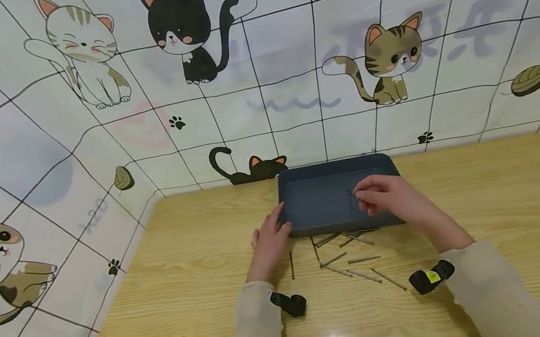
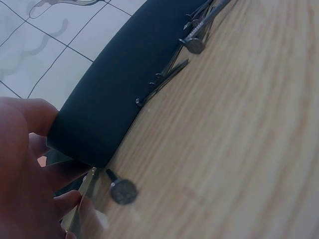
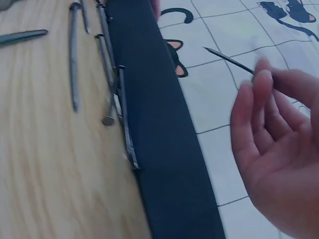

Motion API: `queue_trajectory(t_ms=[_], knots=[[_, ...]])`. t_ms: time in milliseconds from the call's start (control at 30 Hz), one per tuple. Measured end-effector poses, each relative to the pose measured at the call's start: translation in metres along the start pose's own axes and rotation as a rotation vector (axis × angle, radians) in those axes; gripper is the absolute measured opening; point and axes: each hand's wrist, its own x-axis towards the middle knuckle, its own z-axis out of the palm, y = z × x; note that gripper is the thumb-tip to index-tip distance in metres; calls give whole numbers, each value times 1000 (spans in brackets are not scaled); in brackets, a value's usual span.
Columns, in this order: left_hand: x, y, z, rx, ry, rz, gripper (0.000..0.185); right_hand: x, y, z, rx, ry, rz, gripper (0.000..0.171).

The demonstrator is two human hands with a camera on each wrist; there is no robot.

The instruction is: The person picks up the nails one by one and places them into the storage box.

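Right hand (image 1: 387, 196) pinches a nail (image 3: 230, 59) over the dark tray (image 1: 326, 213) at centre frame; left hand (image 1: 268, 240), fingers relaxed, touches the tray's left edge.

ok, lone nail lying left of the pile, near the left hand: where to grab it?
Pinch the lone nail mid-shaft from straight above, fingers on its left and right sides. It lies flat on the table, pointing toward the tray, clear of the other nails, so both sides look open.
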Motion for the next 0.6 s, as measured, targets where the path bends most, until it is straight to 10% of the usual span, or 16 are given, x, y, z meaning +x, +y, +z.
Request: queue_trajectory(t_ms=[600], knots=[[0, 0, 0, -21, -3, -6, 50, 26, 19, 17, 420, 210, -53, 43]])
